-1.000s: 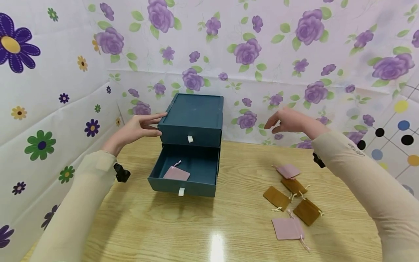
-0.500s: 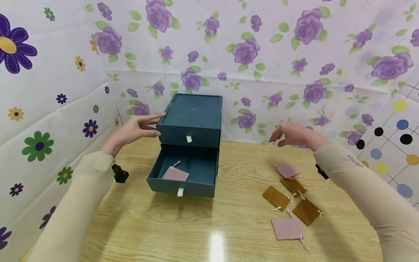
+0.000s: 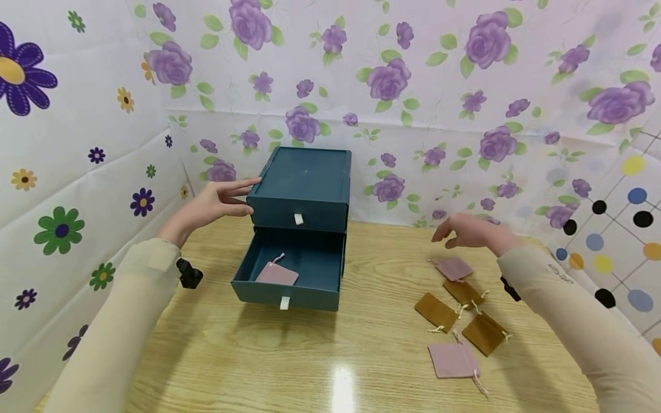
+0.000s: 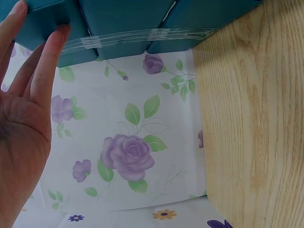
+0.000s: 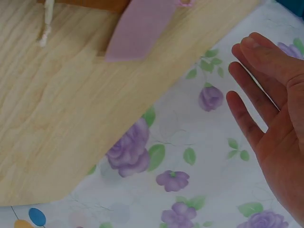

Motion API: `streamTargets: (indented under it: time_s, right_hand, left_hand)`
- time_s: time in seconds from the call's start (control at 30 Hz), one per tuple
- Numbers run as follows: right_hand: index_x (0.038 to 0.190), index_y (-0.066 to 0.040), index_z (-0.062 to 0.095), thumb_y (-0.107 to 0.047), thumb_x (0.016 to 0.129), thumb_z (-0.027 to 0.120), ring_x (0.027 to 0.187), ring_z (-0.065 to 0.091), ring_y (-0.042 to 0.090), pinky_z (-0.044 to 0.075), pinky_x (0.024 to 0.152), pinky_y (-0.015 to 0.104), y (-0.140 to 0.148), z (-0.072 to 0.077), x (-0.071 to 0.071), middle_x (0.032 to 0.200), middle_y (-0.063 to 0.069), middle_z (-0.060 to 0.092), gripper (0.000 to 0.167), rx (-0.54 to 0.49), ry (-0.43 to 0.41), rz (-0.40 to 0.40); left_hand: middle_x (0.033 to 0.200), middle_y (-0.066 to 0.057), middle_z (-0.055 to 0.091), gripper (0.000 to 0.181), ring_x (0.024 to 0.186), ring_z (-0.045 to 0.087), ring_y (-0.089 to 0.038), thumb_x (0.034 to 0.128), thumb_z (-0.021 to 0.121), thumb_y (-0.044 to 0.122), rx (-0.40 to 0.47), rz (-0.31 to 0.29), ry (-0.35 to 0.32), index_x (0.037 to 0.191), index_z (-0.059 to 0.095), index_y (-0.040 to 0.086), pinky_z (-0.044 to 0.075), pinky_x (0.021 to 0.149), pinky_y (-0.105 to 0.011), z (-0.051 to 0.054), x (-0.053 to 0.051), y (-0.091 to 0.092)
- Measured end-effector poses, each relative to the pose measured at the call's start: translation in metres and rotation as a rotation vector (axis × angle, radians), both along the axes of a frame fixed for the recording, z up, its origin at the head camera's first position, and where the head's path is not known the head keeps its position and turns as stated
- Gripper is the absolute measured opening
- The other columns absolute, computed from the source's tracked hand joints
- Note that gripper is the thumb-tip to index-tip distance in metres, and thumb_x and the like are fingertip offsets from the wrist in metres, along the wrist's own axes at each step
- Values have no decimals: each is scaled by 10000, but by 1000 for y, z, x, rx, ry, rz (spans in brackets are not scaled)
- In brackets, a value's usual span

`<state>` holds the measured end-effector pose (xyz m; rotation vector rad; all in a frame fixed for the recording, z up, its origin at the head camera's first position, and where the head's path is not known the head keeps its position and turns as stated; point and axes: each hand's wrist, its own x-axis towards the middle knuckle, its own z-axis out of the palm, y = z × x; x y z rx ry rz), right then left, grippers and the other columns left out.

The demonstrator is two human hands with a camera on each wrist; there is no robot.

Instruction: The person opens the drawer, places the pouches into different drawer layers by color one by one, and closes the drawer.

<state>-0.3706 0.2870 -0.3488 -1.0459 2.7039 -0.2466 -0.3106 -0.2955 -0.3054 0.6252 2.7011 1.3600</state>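
My left hand (image 3: 214,202) rests against the left side of a dark teal drawer box (image 3: 304,175), its fingers on the upper edge. In the left wrist view, the fingertips touch the teal wall (image 4: 52,21). Below the top drawer, a lower drawer (image 3: 310,295) is pulled out, with a pink drawstring pouch (image 3: 277,273) lying inside it. My right hand (image 3: 467,232) hovers, holding nothing, above a pink pouch (image 3: 454,268) at the back of the loose pouches. Its fingers look relaxed in the right wrist view, apart from the pink pouch (image 5: 140,31).
Three brown drawstring pouches, one brown pouch (image 3: 435,311) among them, and another pink pouch (image 3: 454,360) lie on the wooden table (image 3: 382,338) at the right. A flowered cloth (image 3: 392,132) hangs behind the table. White pull tabs (image 3: 285,303) stick out from the drawer fronts.
My right hand has moved down and slightly to the right, closer to the rear pink pouch. The left hand stays against the drawer box, and the drawer and pouches have not moved.
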Motion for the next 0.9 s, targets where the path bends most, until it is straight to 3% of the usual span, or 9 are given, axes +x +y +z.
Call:
streamTargets:
  time_s: [0.27, 0.37, 0.6, 0.9]
  right_hand:
    - [1147, -16, 726, 31, 882, 679, 1078, 667, 377, 557, 926, 526, 10, -29, 0, 1151, 164, 721, 273, 11, -90, 10]
    - [1162, -32, 721, 9, 897, 670, 1103, 652, 372, 543, 949, 534, 11, -36, 2, 1164, 152, 714, 273, 37, -109, -16]
    - [1093, -117, 762, 43, 876, 655, 1043, 684, 318, 562, 916, 497, 13, -52, 5, 1086, 70, 746, 290, 66, -1, -20]
    - [978, -142, 754, -26, 777, 768, 849, 680, 205, 591, 782, 419, 15, -68, 8, 931, -1, 734, 232, 25, 125, 0]
  left_hand:
    - [1584, -108, 385, 637, 1450, 408, -313, 944, 683, 230, 0, 5, -4, 1509, 415, 350, 511, 1036, -489, 0, 0, 0]
    - [1587, -102, 381, 639, 1460, 394, -304, 945, 682, 227, 3, 3, -8, 1510, 411, 352, 520, 1031, -469, 0, -1, -1]
    - [1581, -105, 392, 638, 1463, 390, -294, 942, 685, 233, 14, -2, -9, 1506, 416, 359, 539, 1015, -429, 0, 0, 0]
    - [1581, -135, 381, 643, 1310, 571, -306, 942, 683, 228, 25, 1, -17, 1510, 409, 357, 554, 992, -412, -1, 1, 0]
